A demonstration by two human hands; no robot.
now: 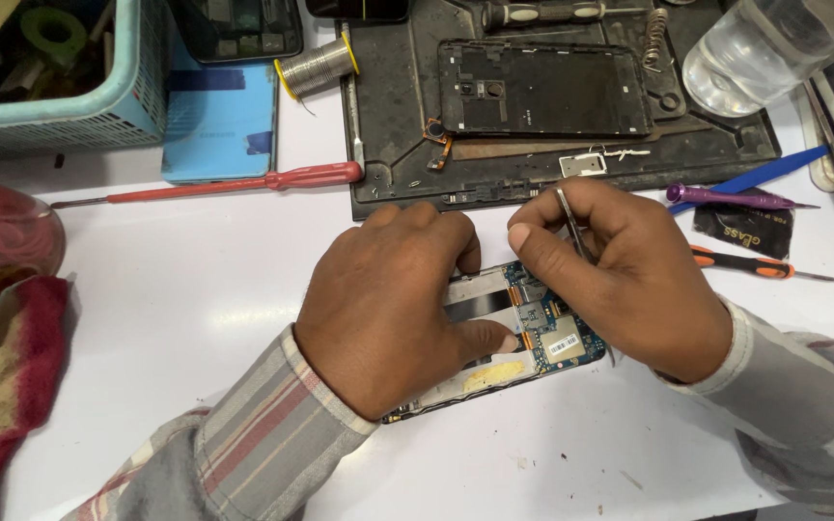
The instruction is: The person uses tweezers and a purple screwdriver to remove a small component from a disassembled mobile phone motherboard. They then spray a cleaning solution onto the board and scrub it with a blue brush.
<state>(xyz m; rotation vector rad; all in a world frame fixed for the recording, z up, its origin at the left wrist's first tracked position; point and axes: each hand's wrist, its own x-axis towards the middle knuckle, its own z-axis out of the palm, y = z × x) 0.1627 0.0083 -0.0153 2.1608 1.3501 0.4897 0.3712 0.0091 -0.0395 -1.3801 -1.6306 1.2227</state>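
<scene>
An opened phone (523, 333) with a bare blue circuit board lies on the white table (195, 280). My left hand (388, 304) presses down on its left part, thumb resting on the inside. My right hand (629, 275) holds metal tweezers (571, 227) whose tips point down at the board's upper end; the tips are hidden behind my fingers. A black phone back frame (542, 87) lies on the dark work mat (726, 145) behind.
A red screwdriver (243, 183), solder spool (319, 66), blue phone (219, 121) and teal basket (60, 87) lie left. On the right are a purple screwdriver (736, 198), an orange one (755, 267), a blue pry tool (774, 169) and a clear bottle (764, 48). A cloth (2, 367) sits at far left.
</scene>
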